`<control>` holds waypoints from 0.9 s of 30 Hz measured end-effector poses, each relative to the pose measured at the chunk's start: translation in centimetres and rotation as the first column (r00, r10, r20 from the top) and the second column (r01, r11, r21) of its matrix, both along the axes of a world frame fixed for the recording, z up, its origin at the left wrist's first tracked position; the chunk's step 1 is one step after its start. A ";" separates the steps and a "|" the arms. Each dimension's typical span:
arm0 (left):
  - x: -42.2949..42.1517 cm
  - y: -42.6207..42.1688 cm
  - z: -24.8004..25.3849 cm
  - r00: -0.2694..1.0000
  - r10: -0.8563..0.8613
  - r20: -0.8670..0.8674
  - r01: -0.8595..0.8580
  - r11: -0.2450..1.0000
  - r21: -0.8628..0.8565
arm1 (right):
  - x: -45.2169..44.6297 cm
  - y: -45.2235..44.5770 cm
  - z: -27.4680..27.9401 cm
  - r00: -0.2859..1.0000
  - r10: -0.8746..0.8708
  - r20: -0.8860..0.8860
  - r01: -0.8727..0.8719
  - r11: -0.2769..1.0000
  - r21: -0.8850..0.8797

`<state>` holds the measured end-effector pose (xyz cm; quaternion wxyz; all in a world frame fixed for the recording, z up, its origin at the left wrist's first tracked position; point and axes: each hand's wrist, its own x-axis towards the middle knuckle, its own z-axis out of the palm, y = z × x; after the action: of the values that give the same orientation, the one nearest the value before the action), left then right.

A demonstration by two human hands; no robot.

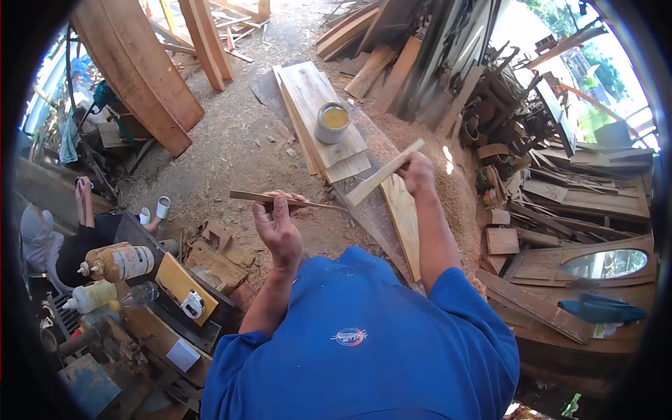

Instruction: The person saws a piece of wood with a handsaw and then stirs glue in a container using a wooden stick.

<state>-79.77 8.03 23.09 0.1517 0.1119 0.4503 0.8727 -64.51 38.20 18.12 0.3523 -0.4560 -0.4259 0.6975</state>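
My left hand [281,232] is closed on a thin wooden strip [245,197], pinched between thumb and fingers and seen nearly edge-on. In my right hand [418,175] is a short, pale wooden slat [374,183], gripped near its upper end and tilted down to the left. The strip's right tip and the slat's lower end come close together; I cannot tell whether they touch. Just beyond my hands, an open can [333,131] with yellowish contents stands on stacked boards [308,80]. Another pale board [401,224] lies below my right forearm.
Bottles of glue-like liquid [129,263] and a tape measure [192,304] sit on the bench at left. Another person's hands [84,196] show beyond it. Large planks [133,77] lean at upper left. Scrap wood and a door panel [532,273] fill the right. Shavings cover the floor.
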 end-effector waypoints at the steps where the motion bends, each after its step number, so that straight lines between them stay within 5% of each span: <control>1: -1.7 -0.5 -0.2 1.000 0.021 -0.019 -0.021 1.000 -0.014 | 0.5 1.2 -0.5 0.995 -0.096 -0.004 0.096 0.993 -0.066; 3: -4.4 -1.2 -1.4 0.997 -0.078 0.022 0.080 0.986 -0.145 | 2.0 1.7 -1.4 0.997 -0.070 -0.010 0.071 0.995 0.070; 12: -4.4 3.4 -7.6 0.928 -0.323 0.187 0.371 0.860 -0.350 | 4.5 -0.3 -2.6 0.947 0.165 0.275 -0.218 0.960 0.176; 14: -3.9 5.1 -8.9 0.865 -0.474 0.164 0.479 0.685 -0.549 | 5.5 0.1 -3.4 0.936 0.180 0.303 -0.240 0.955 0.173; 19: -1.1 12.3 -13.0 0.765 -0.617 0.183 0.564 0.506 -0.653 | 5.7 0.7 -2.5 0.947 0.071 0.314 -0.163 0.946 0.279; 21: 0.7 16.3 -12.7 0.622 -0.734 0.273 0.735 0.427 -0.526 | 6.2 2.8 -3.5 0.960 0.077 0.269 -0.158 0.942 0.294; 23: 2.5 20.2 -15.4 0.615 -0.767 0.185 0.685 0.403 -0.608 | 6.5 4.6 -3.1 0.951 0.173 0.258 -0.194 0.979 0.059; 25: 3.1 23.6 -15.8 0.601 -0.794 0.095 0.615 0.383 -0.689 | 7.1 6.7 -2.4 0.978 0.196 0.074 -0.190 0.979 -0.076; 27: 3.6 26.6 -13.3 0.535 -0.826 -0.176 0.386 0.425 -0.819 | 7.8 8.5 -2.5 0.918 0.276 -0.286 -0.346 0.908 -0.237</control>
<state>-76.16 34.63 9.82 0.3643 0.4596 0.6857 0.4311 -56.68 46.67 15.67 0.2168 -0.3374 -0.3424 0.8496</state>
